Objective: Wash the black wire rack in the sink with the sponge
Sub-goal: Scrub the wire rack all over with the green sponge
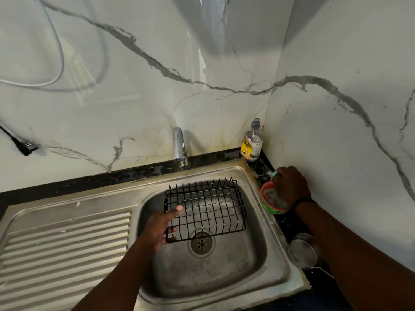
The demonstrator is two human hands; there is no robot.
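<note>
The black wire rack rests tilted inside the steel sink, above the drain. My left hand grips the rack's left edge, thumb on top. My right hand is closed over a small red-rimmed soap tub on the dark counter right of the sink. A bit of green sponge shows between its fingers. Most of the sponge is hidden by the hand.
A chrome tap stands behind the sink, with no water running. A dish-soap bottle sits in the back right corner. A metal strainer lies on the counter by my right forearm. The ribbed drainboard lies left.
</note>
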